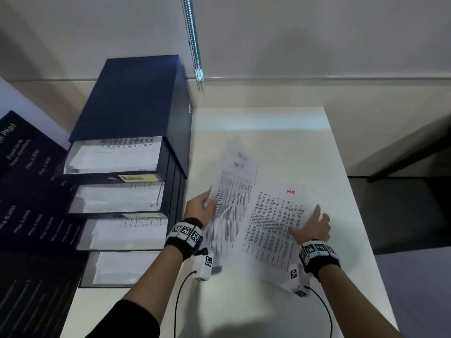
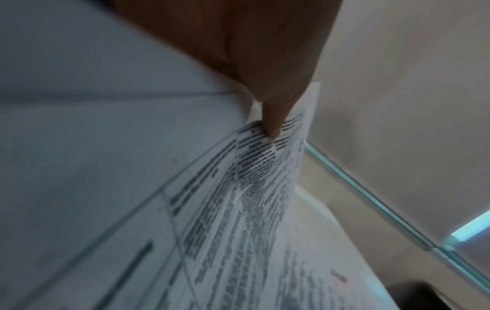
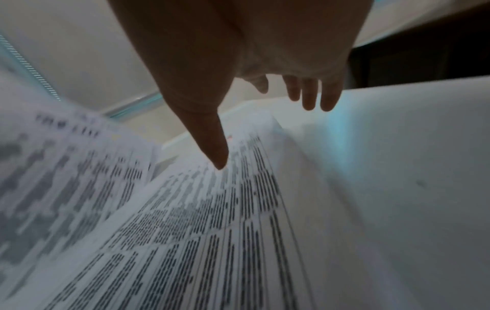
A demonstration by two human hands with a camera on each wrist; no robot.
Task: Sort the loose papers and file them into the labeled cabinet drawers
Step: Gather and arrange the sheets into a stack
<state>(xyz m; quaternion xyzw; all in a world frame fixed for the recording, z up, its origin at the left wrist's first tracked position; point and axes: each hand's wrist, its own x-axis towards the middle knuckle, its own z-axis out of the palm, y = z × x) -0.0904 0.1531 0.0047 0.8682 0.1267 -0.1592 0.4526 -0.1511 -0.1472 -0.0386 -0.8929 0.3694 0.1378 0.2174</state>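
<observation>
A printed sheet [image 1: 231,191] is lifted off the white table [image 1: 280,128]; my left hand [image 1: 201,207] pinches its left edge, thumb on the print as the left wrist view shows the sheet [image 2: 254,188]. A second sheet [image 1: 275,223] with a red "HR" heading lies flat on the table to its right. My right hand [image 1: 313,226] rests on this HR sheet with fingers straight and spread; its thumb [image 3: 214,146] presses the HR sheet [image 3: 212,230]. The dark blue drawer cabinet [image 1: 129,98] stands left of the papers, its several drawers pulled out and holding papers.
A yellow label [image 1: 140,178] marks the front of the top drawer; the other labels are blurred. A dark printed board [image 1: 26,191] lies left of the cabinet. A blind cord [image 1: 194,40] hangs by the wall. The table's right edge [image 1: 361,203] drops to dark floor.
</observation>
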